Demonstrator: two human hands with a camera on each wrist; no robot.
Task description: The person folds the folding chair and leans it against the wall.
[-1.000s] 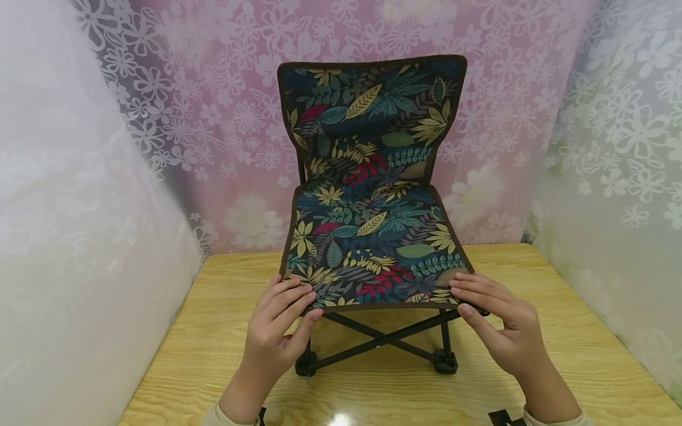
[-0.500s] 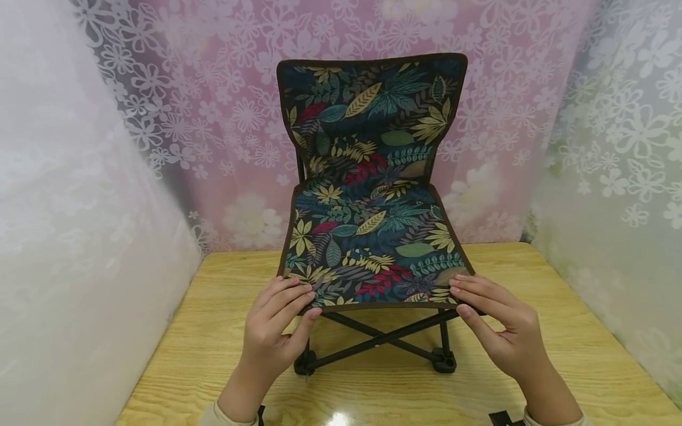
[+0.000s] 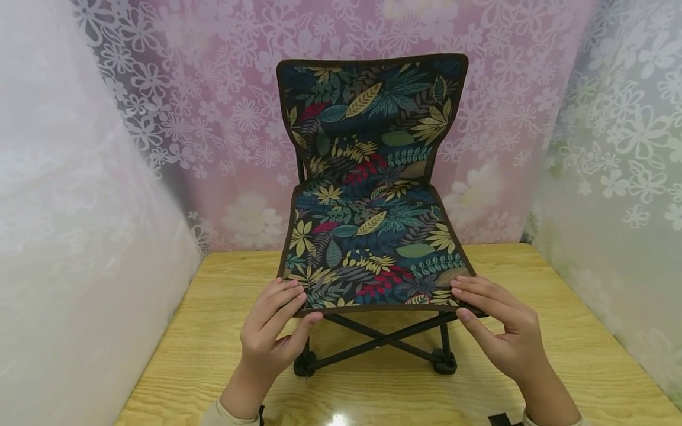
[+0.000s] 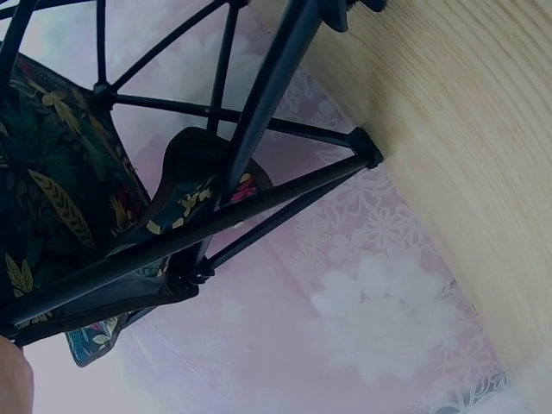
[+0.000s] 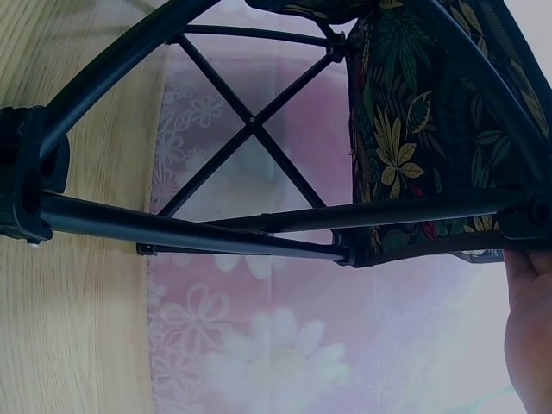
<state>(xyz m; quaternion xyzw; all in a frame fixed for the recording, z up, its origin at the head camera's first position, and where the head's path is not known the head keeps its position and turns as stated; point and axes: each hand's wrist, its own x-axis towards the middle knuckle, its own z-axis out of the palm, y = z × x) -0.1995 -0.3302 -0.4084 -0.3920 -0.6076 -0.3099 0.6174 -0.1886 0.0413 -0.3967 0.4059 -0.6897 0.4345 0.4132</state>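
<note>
At the far left a pale sheet (image 3: 96,236) flanks the desk (image 3: 565,337), probably there to screen off the surroundings. Next comes the person's left hand (image 3: 274,325), with fingers slightly spread and laid over the near left corner of the seat (image 3: 367,236), the thumb along its front edge; the fingers look relaxed, so the contact seems to steady that corner rather than clamp it. In the middle, the folding chair (image 3: 373,106) stands upright on the desk, its backrest towards the pink flowered backdrop (image 3: 234,106) and its seat towards the person, which leaves both front corners within easy reach. The leaf-patterned cloth is stretched out between the corners, presumably because the frame beneath is spread: black bars (image 3: 377,342) cross under the front edge, and the left front foot (image 3: 305,364) and right front foot (image 3: 444,362) sit well apart on the wood, likely for a stable base. The right hand (image 3: 501,322) mirrors the left, its fingers lying extended on the near right corner and its thumb at the front edge, apparently to balance the touch across the seat. Whether either hand presses down cannot be told. Beyond it, a flower-printed sheet (image 3: 613,195) closes off the right side.
</note>
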